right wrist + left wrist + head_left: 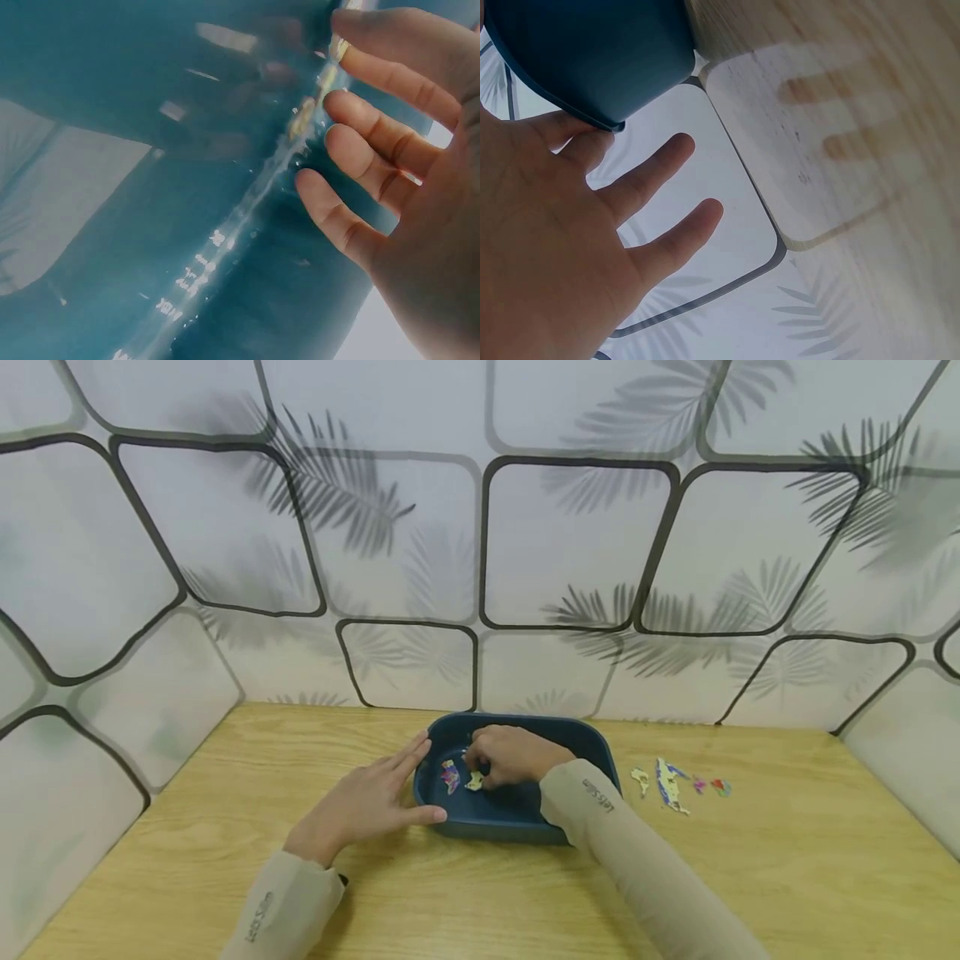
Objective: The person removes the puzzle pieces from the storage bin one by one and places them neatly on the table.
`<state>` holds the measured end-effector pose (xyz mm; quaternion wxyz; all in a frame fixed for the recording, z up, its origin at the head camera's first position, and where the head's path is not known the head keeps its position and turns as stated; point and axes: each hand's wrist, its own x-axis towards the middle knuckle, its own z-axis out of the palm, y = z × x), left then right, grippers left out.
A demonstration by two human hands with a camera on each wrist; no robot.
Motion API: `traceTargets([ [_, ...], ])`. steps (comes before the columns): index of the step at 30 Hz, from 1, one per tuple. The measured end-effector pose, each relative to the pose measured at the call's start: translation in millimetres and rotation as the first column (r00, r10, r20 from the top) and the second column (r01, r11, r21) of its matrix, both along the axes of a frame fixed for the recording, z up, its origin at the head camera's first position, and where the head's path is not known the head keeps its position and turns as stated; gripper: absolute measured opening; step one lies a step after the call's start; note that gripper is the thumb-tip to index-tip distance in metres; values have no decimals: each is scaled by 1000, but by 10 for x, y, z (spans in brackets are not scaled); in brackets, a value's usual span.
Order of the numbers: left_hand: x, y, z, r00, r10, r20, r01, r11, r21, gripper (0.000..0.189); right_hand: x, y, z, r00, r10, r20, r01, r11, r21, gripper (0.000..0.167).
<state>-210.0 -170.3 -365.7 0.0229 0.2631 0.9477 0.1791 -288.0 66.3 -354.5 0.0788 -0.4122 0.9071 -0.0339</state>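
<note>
Pinching is noted at R hand (519,753): small pale-yellow piece (474,783) held btwn thumb & index, inside L half of blue basin (502,832). Whether it's lifted or pressed to the floor can't be told; view blocked by fingers. Piece is judged v. light, thin, prob. bendy; narrow bits could be torn or creased if tugged, so best taken by its broad part. If basin floor is wet, slipping is to be expected. Basin judged stiff, smooth, easily nudged; L hand (367,803) is laid at its L end, fingers spread, rim touched. Purple-blue piece (450,777), just L of the pinch, could be brushed. On table (225,827), R of basin: small pale piece (640,779), long blue-&-pale piece (667,785), pink piece (699,785), red-green piece (721,787). Near R rim is crossed by R sleeve (645,852); patterned wall (577,543) is set close behind.
</note>
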Motion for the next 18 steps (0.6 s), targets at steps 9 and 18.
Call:
traceTargets([
  [9,-24,13,-13,1000,2,-12,-2,1000,1,99,-23,104,149,998,-22,65,25,999,-39,19],
  [18,-57,9,13,1000,3,30,-2,1000,-5,100,-77,287,290,996,-13,83,18,997,-69,18],
])
